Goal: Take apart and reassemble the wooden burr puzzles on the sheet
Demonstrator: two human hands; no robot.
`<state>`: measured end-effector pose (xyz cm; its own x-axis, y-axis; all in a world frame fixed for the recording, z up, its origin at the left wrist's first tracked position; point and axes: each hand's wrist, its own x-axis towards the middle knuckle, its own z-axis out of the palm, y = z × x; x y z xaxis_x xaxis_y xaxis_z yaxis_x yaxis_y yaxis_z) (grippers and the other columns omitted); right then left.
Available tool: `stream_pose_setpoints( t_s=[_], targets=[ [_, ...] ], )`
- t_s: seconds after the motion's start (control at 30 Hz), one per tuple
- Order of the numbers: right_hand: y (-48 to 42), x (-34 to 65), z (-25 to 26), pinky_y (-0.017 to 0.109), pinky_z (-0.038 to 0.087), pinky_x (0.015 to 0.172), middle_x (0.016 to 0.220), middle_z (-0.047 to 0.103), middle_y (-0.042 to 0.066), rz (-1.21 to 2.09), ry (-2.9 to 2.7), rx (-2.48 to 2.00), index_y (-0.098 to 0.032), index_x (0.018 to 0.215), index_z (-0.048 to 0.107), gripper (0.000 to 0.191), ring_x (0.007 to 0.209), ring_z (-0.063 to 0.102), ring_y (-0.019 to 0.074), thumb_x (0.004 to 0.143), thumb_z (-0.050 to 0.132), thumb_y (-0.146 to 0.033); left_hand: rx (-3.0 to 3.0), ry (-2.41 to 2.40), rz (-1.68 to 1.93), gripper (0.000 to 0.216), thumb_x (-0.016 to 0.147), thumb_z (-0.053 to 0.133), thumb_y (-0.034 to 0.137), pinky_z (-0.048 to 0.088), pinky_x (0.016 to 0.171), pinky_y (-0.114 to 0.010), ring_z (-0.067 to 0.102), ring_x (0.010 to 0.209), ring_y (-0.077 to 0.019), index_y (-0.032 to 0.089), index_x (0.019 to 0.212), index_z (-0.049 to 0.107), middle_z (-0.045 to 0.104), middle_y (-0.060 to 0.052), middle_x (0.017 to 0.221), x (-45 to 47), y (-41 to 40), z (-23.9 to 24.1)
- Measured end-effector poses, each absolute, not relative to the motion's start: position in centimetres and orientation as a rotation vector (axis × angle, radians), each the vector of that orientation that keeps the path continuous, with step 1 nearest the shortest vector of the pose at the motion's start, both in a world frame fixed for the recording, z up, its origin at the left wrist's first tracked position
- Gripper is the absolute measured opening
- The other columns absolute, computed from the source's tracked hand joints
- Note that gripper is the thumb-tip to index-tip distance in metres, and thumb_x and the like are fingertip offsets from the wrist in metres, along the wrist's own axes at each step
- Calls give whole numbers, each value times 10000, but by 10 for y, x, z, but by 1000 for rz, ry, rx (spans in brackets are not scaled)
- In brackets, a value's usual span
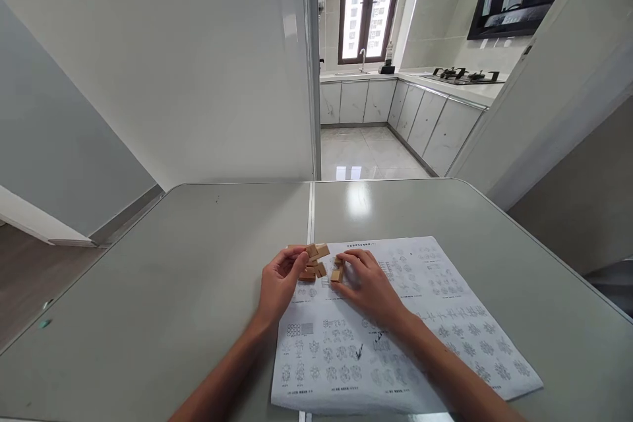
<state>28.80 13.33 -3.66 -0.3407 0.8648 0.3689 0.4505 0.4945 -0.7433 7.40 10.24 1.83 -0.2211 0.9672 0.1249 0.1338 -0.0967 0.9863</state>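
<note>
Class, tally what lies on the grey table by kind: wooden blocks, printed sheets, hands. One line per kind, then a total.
Wooden blocks: at least 5; fingers hide part of the cluster
Printed sheets: 1
Hands: 2, left hand and right hand
Total: at least 8

Blocks (pixel 313 261): small light-tan wooden pieces, rectangular, bunched in a loose flat cluster at the sheet's (pixel 435 316) far-left corner, some angled, touching each other. The left hand (pixel 277 285) pinches the cluster's left edge. Single block (pixel 337 274): same wood, lying on the sheet just right of the cluster, under the right hand's (pixel 368 287) fingertips.
</note>
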Motion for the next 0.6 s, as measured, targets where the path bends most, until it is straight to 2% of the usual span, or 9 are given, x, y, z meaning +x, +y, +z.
stream_pose_setpoints(
  t_s=[0.27,0.5,0.6],
  targets=[
    [133,287,-36,596,473,1053,1366,551,104,643,-2018,-977,-332,1315,595,551,1292,474,359,813,821,-338,1235,1341,1362,320,862,760,500,638,843,-366,753,994,-254,201,974,757,792,-70,1054,73,103,10],
    [124,283,-22,545,480,1049,1321,572,102,695,-2056,-828,-304,1148,679,265,1283,471,337,895,756,-329,1243,1311,1309,338,843,775,504,637,768,-354,742,804,-206,200,991,761,784,-59,939,80,99,7],
    [123,282,-21,508,509,1015,1263,599,103,724,-2023,-825,-292,1138,677,211,1229,520,314,930,699,-269,1265,1291,1279,328,833,783,498,617,781,-339,725,808,-197,205,979,761,769,-47,890,84,96,7]
  ],
)
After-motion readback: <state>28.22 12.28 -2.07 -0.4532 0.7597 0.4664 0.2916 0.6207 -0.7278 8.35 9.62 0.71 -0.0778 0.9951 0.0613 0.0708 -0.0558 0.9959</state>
